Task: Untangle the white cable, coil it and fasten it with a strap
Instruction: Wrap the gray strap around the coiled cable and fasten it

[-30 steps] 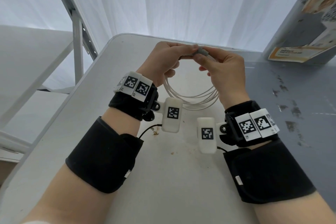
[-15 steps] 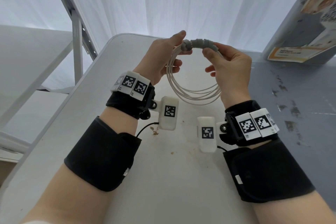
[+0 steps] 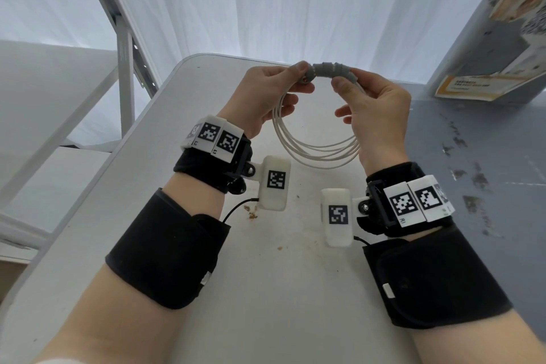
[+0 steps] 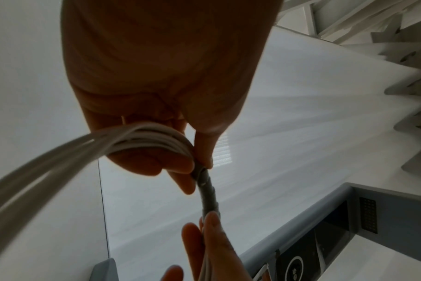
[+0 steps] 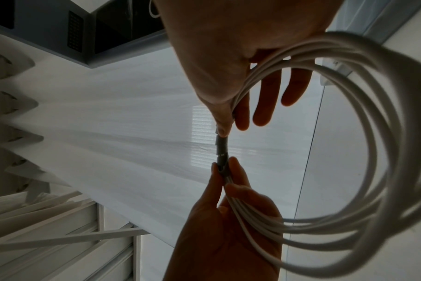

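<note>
**White cable held coiled above the table, grey strap wound round its top**

A person holds the white cable in a round coil of several loops, raised clear of the white table. The left hand pinches one end of the grey strap between thumb and forefinger, its other fingers curled behind the strands. The right hand pinches the strap's other end the same way, with its 3 remaining fingers spread loosely apart. The strap winds in ridged turns round the bundled strands at the top of the coil and spans the short gap between the 2 hands, which sit close together but do not touch. The loops hang below between the wrists. Both wrists carry black bands with black-and-white tags and small white camera units. A few brown crumbs lie on the table beneath the left wrist. A white curtain hangs behind the table, and a grey surface adjoins it on the right.
</note>
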`<action>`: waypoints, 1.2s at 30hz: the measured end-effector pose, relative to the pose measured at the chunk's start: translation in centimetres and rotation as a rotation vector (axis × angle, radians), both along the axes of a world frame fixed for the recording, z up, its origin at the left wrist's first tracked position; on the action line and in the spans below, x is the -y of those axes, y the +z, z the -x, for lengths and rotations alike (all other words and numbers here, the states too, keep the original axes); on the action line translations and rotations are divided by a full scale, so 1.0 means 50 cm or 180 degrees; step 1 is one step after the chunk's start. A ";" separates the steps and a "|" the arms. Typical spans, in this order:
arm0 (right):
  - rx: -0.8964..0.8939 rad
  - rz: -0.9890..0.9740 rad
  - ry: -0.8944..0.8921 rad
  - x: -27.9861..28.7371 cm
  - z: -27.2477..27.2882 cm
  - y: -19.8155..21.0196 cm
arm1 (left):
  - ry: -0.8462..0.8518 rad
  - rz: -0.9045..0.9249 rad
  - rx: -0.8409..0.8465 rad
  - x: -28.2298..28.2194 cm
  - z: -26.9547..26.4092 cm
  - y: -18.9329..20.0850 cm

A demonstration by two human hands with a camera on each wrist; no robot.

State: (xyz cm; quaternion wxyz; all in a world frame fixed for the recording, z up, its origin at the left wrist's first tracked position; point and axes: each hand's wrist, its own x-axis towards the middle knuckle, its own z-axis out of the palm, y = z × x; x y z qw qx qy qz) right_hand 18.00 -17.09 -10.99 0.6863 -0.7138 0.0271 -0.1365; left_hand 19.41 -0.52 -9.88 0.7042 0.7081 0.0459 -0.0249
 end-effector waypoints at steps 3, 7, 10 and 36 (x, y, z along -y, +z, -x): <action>-0.0021 0.0015 0.0020 0.000 -0.001 0.001 | 0.0001 0.0024 0.0024 -0.002 0.000 0.000; -0.0103 -0.0120 -0.0019 0.003 -0.003 -0.002 | -0.0094 -0.0143 -0.0010 -0.003 0.003 0.007; -0.0202 -0.0425 -0.0154 0.008 -0.008 -0.003 | -0.0347 -0.0185 -0.0241 -0.008 0.003 0.010; -0.0634 0.0544 0.0186 0.013 -0.031 -0.030 | -0.0746 -0.0598 -0.0577 -0.026 -0.007 -0.043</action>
